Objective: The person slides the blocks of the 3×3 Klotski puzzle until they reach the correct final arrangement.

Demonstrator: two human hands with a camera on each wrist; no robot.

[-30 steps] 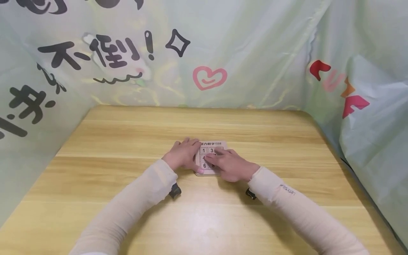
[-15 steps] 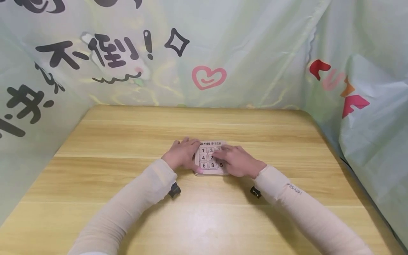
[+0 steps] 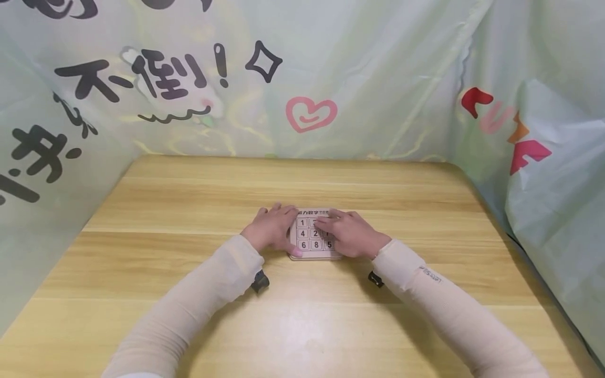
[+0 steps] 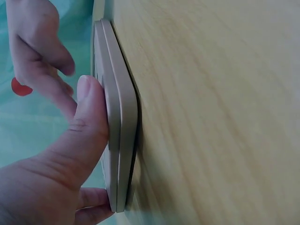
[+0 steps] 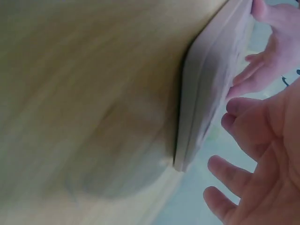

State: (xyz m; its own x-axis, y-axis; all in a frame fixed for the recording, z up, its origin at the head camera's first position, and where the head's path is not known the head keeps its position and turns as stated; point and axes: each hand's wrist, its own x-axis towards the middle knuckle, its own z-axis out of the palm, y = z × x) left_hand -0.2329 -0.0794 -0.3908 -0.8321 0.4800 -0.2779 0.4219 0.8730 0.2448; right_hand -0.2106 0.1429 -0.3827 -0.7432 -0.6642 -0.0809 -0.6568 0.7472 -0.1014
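A pale number slide puzzle (image 3: pixel 315 254) lies on the table, its tiles bearing printed digits. My left hand (image 3: pixel 270 228) grips it by the left side, thumb at the near left corner and fingers at the far left corner. In the left wrist view the thumb (image 4: pixel 89 112) presses on the puzzle's edge (image 4: pixel 123 108). Above the puzzle's right part is my right hand (image 3: pixel 355 234), with a fingertip over the 3 tile in the top row. The right column is partly covered. The right wrist view shows this hand (image 5: pixel 262 145) with loosely bent fingers beside the puzzle (image 5: pixel 201 93).
The wood-grain table (image 3: pixel 302 325) stretches around the puzzle on all sides. A printed cloth (image 3: pixel 378 79) hangs behind it and along both sides. Dark wrist devices (image 3: pixel 260 282) sit under both sleeves.
The 7 tile has moved down from the top right to the middle right. My right hand shifted right off the middle row, then slightly back left to the 3 tile. The left hand stays put.
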